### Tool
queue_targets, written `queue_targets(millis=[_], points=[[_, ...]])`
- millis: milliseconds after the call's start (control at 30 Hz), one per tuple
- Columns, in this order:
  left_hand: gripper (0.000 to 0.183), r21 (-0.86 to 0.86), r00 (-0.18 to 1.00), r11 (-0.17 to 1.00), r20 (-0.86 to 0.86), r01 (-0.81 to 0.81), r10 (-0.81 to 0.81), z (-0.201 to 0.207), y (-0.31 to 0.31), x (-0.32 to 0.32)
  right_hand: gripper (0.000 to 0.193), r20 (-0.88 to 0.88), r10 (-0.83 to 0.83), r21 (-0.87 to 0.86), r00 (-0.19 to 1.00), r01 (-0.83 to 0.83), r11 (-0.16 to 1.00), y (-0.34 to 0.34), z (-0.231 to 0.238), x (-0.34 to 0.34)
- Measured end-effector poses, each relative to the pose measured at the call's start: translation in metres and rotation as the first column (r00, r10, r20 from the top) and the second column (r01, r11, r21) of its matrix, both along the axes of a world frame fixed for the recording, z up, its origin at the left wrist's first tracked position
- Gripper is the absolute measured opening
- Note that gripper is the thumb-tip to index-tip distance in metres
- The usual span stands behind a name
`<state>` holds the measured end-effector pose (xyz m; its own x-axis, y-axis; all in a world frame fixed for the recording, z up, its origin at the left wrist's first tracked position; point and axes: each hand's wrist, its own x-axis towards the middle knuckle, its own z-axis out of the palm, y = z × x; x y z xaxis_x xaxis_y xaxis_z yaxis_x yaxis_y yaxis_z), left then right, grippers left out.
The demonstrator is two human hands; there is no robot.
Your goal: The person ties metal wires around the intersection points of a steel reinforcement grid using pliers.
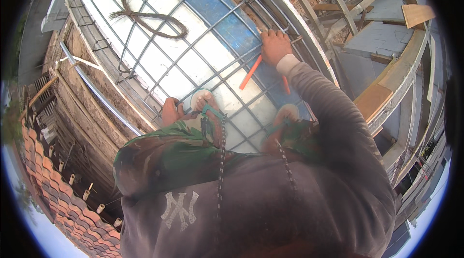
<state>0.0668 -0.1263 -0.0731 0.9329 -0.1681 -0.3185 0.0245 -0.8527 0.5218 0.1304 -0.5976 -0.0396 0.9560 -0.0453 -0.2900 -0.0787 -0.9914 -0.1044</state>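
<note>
I crouch on a grid of steel bars (193, 40) laid over a white and blue sheet (159, 59). My right hand (275, 45) reaches forward and grips pliers with orange handles (250, 72) at a crossing of bars near the curved edge beam. My left hand (171, 110) is low by my left knee, its fingers curled around a steel bar beside my left foot (203, 99). My right foot (286, 113) stands on the mesh further right. A chain (222, 156) hangs down my front.
A looped bundle of thin tie wire (145, 18) lies on the mesh at the far left. Wooden formwork (386, 88) curves along the right. A drop to timber props (77, 113) and a tiled roof (63, 205) lies on the left.
</note>
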Motion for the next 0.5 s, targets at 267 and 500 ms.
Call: queue_targets(millis=[267,500], points=[[0.024,0.071,0.985,0.997,0.174,-0.005,-0.008,-0.008,-0.014,0.003,0.036,-0.045,0.007,-0.099,0.999,-0.012,0.995,0.000,-0.012,0.000],[0.024,0.048,0.978,0.994,0.189,-0.094,0.084,-0.006,-0.020,-0.002,0.038,-0.111,0.057,-0.042,0.992,-0.062,0.997,-0.003,0.005,0.012]])
